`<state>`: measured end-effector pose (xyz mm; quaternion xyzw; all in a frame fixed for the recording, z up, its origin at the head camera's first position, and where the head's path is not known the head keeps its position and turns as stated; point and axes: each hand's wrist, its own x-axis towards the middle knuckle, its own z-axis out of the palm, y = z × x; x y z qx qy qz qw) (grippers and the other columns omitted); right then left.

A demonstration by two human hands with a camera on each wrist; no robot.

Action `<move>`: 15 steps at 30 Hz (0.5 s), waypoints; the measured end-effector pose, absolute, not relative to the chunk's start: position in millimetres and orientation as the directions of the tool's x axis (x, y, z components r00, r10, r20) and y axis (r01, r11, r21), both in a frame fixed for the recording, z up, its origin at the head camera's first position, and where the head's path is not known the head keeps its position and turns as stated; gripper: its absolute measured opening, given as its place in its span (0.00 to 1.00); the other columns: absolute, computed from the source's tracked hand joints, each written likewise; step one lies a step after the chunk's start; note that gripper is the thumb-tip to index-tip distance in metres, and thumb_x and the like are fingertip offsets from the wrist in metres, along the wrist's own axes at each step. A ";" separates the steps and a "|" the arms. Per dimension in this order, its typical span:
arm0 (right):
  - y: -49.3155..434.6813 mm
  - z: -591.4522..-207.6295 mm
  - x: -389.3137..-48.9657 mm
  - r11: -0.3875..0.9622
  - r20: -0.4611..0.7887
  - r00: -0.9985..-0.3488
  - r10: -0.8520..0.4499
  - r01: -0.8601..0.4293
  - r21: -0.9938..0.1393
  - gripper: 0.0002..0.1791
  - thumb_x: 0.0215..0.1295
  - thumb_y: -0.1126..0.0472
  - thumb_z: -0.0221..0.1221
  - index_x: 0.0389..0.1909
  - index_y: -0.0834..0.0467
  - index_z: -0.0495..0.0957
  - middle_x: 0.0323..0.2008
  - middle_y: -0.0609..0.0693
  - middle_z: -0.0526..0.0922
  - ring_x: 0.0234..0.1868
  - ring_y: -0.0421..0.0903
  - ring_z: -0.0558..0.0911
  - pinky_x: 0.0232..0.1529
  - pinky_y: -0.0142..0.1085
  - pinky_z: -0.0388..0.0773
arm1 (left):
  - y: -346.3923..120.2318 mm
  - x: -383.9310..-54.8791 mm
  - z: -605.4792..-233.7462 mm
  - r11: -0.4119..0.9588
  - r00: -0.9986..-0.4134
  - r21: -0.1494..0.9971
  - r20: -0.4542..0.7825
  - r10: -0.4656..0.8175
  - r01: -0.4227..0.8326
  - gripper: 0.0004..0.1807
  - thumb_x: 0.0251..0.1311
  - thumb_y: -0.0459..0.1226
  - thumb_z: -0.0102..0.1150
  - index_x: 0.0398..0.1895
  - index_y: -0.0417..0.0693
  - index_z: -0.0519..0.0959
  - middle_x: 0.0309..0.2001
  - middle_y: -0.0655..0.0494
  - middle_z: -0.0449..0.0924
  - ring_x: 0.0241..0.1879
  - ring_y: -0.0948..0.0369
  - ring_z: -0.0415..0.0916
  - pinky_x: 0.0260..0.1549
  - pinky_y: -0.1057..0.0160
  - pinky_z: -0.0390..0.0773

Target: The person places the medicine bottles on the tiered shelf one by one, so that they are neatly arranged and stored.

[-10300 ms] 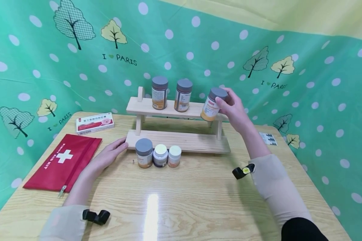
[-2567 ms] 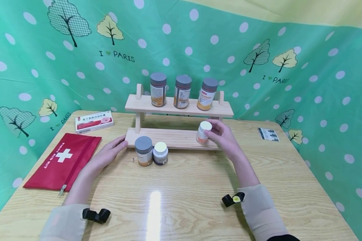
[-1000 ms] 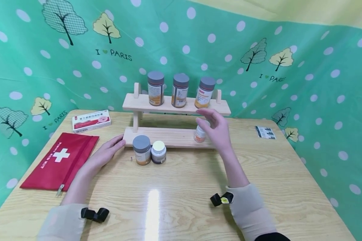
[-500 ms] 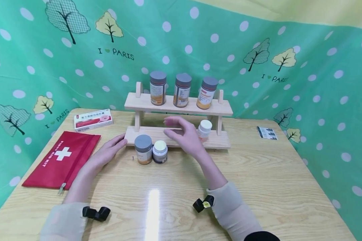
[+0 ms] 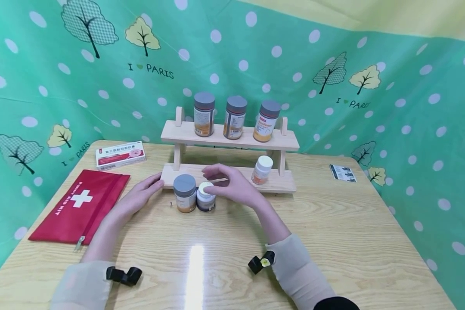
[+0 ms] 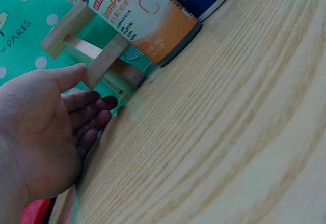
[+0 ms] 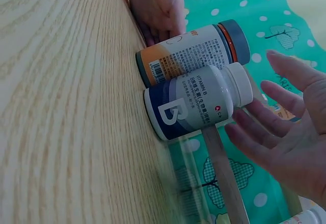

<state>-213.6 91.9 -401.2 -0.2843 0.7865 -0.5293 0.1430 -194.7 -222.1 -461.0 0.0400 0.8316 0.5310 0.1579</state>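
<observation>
My right hand is at the white-lidded vitamin B bottle on the table, thumb and fingers spread around its lid without closing on it. Touching that bottle on its left stands a grey-lidded vitamin bottle with an orange-and-white label. My left hand rests at the left end of the wooden two-tier shelf; in the left wrist view its thumb touches the board end and the fingers are loosely bent. A small white bottle stands on the lower tier at the right. Several grey-lidded bottles stand along the upper tier.
A red first aid kit pouch lies left of my left forearm. Behind it is a white-and-red medicine box. A small printed card lies at the table's right. A green dotted cloth hangs behind.
The third grey-lidded bottle was set on the upper tier, then the small white bottle on the lower tier. My right hand released it and moved left to the vitamin B bottle.
</observation>
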 end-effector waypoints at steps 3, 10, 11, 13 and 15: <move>91.8 -403.5 -214.2 0.311 0.052 -0.780 -0.624 -0.308 -0.899 0.28 0.66 0.62 0.69 0.66 0.58 0.75 0.62 0.56 0.81 0.64 0.51 0.81 0.67 0.43 0.80 | -221.4 -194.0 -461.4 0.434 -0.947 0.895 -0.219 0.234 -0.100 0.42 0.78 0.57 0.43 0.84 0.47 0.46 0.83 0.37 0.43 0.83 0.36 0.37 0.78 0.30 0.44; 90.0 -406.6 -215.5 0.352 0.038 -0.760 -0.648 -0.343 -0.871 0.29 0.63 0.62 0.71 0.65 0.57 0.76 0.61 0.54 0.83 0.61 0.48 0.81 0.64 0.39 0.81 | -221.6 -194.5 -463.2 0.436 -0.947 0.894 -0.221 0.232 -0.102 0.42 0.78 0.58 0.43 0.84 0.48 0.46 0.83 0.37 0.43 0.83 0.36 0.37 0.78 0.30 0.45; 89.7 -406.6 -215.5 0.357 0.034 -0.757 -0.653 -0.347 -0.867 0.29 0.62 0.62 0.71 0.65 0.57 0.76 0.60 0.53 0.83 0.61 0.48 0.81 0.64 0.40 0.81 | -221.8 -194.6 -463.3 0.436 -0.947 0.894 -0.222 0.232 -0.103 0.42 0.78 0.58 0.43 0.84 0.48 0.46 0.83 0.37 0.43 0.82 0.36 0.37 0.78 0.30 0.45; 89.3 -407.4 -215.7 0.367 0.028 -0.748 -0.663 -0.357 -0.859 0.28 0.62 0.62 0.72 0.64 0.57 0.77 0.60 0.53 0.82 0.60 0.47 0.81 0.64 0.40 0.80 | -222.0 -194.7 -463.4 0.436 -0.947 0.894 -0.224 0.232 -0.104 0.42 0.78 0.58 0.43 0.84 0.49 0.45 0.83 0.37 0.43 0.82 0.36 0.38 0.77 0.29 0.45; 89.0 -408.2 -215.8 0.376 0.021 -0.742 -0.670 -0.364 -0.852 0.28 0.63 0.62 0.72 0.63 0.57 0.78 0.60 0.53 0.82 0.59 0.46 0.81 0.64 0.41 0.79 | -222.2 -194.8 -463.2 0.437 -0.945 0.893 -0.229 0.232 -0.109 0.42 0.78 0.58 0.43 0.85 0.50 0.45 0.83 0.37 0.43 0.82 0.36 0.38 0.77 0.29 0.46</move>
